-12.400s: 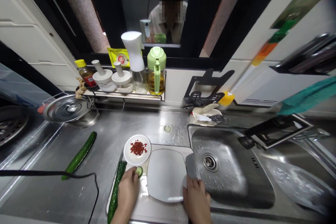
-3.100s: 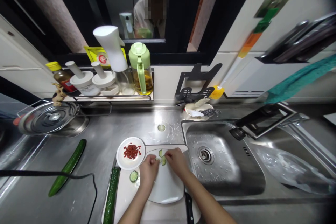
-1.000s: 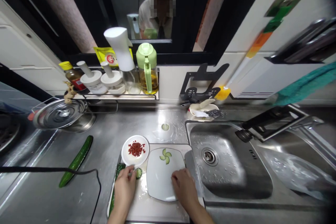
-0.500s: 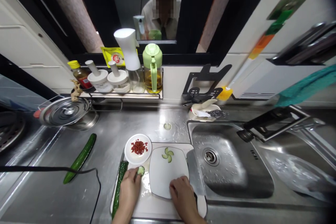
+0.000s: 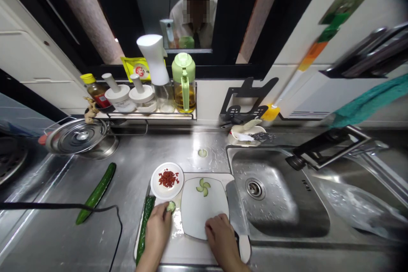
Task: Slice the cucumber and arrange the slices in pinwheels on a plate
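My left hand [image 5: 158, 223] is on the cutting board [image 5: 188, 257], its fingers drawn together at the left edge of a round cucumber slice [image 5: 171, 207]. Under its wrist side lies a long cut cucumber [image 5: 147, 216]. My right hand [image 5: 222, 236] is curled over the lower right corner of a squarish white plate [image 5: 202, 219]; its thumb is partly hidden. Near the plate's far edge, several thin cucumber pieces [image 5: 203, 187] form a pinwheel. A knife [image 5: 236, 204] lies right of the plate, its handle partly covered by my right hand. Beyond the slice sits a round dish [image 5: 155, 185] of red dried berries [image 5: 168, 178].
A whole cucumber [image 5: 96, 193] lies on the steel counter at left, with a black cable [image 5: 63, 206] crossing over it. The sink [image 5: 287, 204] adjoins the board on the right. A seasoning rack [image 5: 153, 115] with an oil jug [image 5: 184, 85] and a lidded pot [image 5: 81, 136] stand behind.
Cucumber pieces arranged by both hands now form a pinwheel on the formerly bare plate. The left hand has gone back to the slice, the right to the plate's near corner. Little moved in the last half second.
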A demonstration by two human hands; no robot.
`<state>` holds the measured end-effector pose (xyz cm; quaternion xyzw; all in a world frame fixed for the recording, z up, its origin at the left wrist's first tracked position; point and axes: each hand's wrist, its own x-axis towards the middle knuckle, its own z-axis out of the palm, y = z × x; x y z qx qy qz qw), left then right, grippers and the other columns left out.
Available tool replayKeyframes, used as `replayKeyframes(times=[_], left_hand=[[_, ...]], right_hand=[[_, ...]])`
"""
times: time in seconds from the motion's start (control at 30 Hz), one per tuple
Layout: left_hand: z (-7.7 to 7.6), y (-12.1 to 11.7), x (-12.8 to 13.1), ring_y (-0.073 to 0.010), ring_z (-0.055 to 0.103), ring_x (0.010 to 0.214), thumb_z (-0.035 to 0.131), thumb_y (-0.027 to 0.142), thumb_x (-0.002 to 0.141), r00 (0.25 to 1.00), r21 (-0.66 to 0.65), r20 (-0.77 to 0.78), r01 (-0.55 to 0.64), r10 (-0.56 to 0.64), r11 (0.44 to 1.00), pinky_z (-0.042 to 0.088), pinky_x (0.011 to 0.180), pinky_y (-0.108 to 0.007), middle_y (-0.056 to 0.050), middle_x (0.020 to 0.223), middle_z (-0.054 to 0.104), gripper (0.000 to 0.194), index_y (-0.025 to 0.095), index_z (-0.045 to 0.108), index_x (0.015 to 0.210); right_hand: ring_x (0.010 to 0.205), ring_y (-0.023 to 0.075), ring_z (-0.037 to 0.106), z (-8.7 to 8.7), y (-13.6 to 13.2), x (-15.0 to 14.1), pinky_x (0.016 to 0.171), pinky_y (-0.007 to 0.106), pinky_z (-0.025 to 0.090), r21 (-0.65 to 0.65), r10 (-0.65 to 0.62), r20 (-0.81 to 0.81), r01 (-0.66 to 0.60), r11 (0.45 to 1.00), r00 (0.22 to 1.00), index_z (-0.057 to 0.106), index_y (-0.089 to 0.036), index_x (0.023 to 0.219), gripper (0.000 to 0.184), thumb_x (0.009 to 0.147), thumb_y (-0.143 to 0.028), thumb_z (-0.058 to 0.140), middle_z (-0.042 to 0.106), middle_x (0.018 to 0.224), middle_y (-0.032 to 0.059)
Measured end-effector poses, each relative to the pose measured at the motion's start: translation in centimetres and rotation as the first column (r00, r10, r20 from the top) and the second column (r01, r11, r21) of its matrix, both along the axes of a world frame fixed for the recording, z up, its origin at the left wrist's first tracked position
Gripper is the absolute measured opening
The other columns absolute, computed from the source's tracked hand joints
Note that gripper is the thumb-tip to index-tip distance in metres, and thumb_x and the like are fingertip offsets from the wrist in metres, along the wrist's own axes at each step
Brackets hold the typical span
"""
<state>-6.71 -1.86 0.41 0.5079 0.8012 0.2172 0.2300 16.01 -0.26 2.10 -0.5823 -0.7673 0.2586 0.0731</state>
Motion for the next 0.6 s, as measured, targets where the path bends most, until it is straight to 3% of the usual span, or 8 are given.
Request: replayKeyframes(times=[0.23, 0.6], left_hand=[[-0.12, 0.34, -0.45, -0.0204, 0.065, 0.09, 0.044, 0.026, 0.079, 0.999, 0.003, 0.011, 0.047, -0.047, 0.999, 0.05, 0.083, -0.031, -0.008, 0.101, 0.067, 0.035, 0.019, 0.066, 0.105], [0.18, -0.42, 0.26, -0.0183, 0.065, 0.086, 0.04, 0.028, 0.084, 0.987, -0.013, -0.134, 0.087, -0.088, 0.996, 0.049, 0.079, -0.028, -0.006, 0.107, 0.067, 0.033, 0.024, 0.064, 0.106]], right_hand=[[0.089, 0.0194, 0.049, 0.23, 0.07, -0.09, 0.074, 0.03, 0.034, -0.004, 0.012, 0.001, -0.012, 1.0, 1.0, 0.057, -0.023, 0.076, 0.013, 0.083, -0.014, 0.05, 0.062, 0.082, 0.001], [0.094, 0.0201, 0.049, -0.09, 0.26, 0.0, 0.072, 0.031, 0.032, -0.04, 0.005, 0.01, -0.005, 0.999, 1.0, 0.059, -0.023, 0.079, 0.014, 0.085, -0.015, 0.049, 0.062, 0.084, 0.0008]])
